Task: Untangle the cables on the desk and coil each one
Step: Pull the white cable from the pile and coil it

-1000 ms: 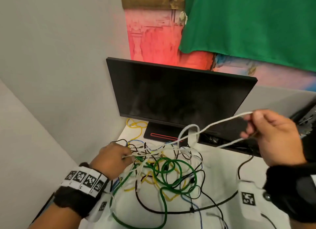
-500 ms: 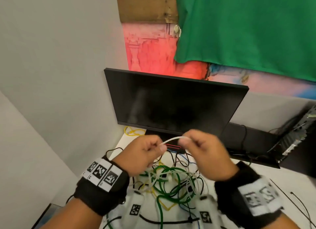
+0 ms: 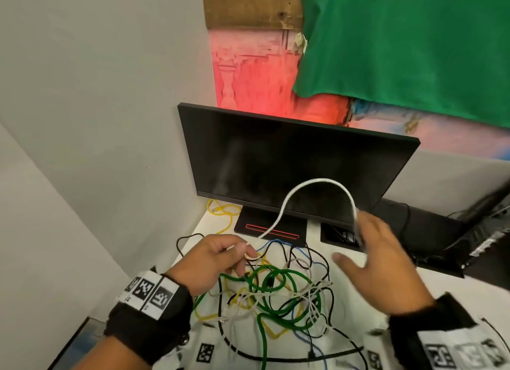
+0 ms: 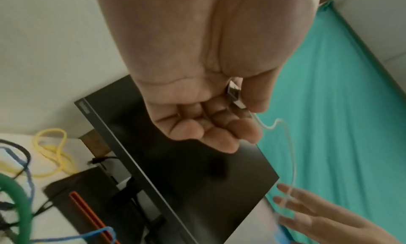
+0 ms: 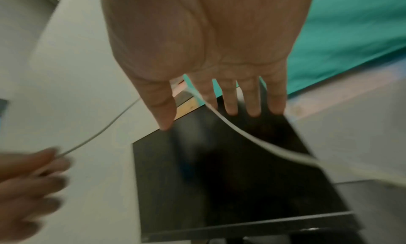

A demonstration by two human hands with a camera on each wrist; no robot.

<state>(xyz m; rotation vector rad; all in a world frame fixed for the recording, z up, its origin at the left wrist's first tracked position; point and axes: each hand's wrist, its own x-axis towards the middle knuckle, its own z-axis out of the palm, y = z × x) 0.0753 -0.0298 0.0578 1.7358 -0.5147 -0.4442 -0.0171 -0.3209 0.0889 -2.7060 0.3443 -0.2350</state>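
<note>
My left hand [image 3: 218,259] pinches the plug end of the white cable [image 3: 317,182]. The cable arches up in front of the monitor [image 3: 276,160] and runs over my right hand [image 3: 378,262], fingers straight. The other cables [image 3: 276,295] lie tangled on the near desk [image 3: 358,309].

Each forearm carried a black fabric wrist strap [image 3: 149,325] fitted with a white band [image 3: 147,293] printed with black square fiducial markers; 3 markers were visible on the left band. The right strap [image 3: 430,333] bore a similar marker band [image 3: 466,354], blurred in the head view. Both hands were bare.
</note>
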